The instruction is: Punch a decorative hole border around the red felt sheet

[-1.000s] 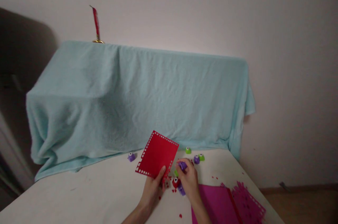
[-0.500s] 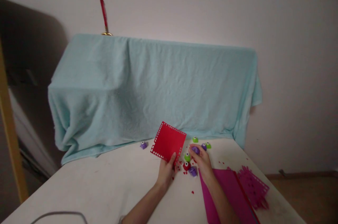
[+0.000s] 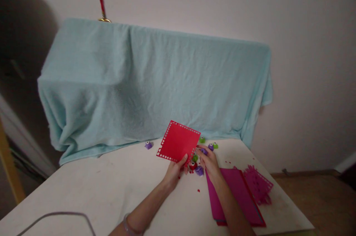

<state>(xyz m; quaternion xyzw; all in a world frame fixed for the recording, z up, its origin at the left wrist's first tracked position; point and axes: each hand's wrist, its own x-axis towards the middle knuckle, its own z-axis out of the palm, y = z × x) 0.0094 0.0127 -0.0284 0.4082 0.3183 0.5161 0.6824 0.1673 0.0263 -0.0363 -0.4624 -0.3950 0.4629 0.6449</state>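
Observation:
My left hand (image 3: pixel 175 171) is closed on the lower corner of a red paper square (image 3: pixel 179 141), thumb on top. Small punched holes run along the square's edges. My right hand (image 3: pixel 209 162) grips a small purple craft punch (image 3: pixel 204 151) close to the paper's right edge. Between and below my hands lie a green punch (image 3: pixel 195 158), a red punch (image 3: pixel 193 166) and another purple punch (image 3: pixel 199 170). Tiny red paper cut-outs (image 3: pixel 198 190) are scattered around them. The paper partly hides the green punch behind it (image 3: pixel 202 139).
A purple punch (image 3: pixel 148 145) sits at the left; purple (image 3: pixel 210 147) and green (image 3: pixel 215 145) ones stand behind my right hand. Magenta sheets (image 3: pixel 236 195) lie under my right forearm, beside punched magenta paper (image 3: pixel 258 185). A light blue blanket (image 3: pixel 180 80) hangs behind the white table (image 3: pixel 111 188).
The red paper and my right hand have come closer together, the paper's right corner now near the purple punch. The camera view has shifted slightly.

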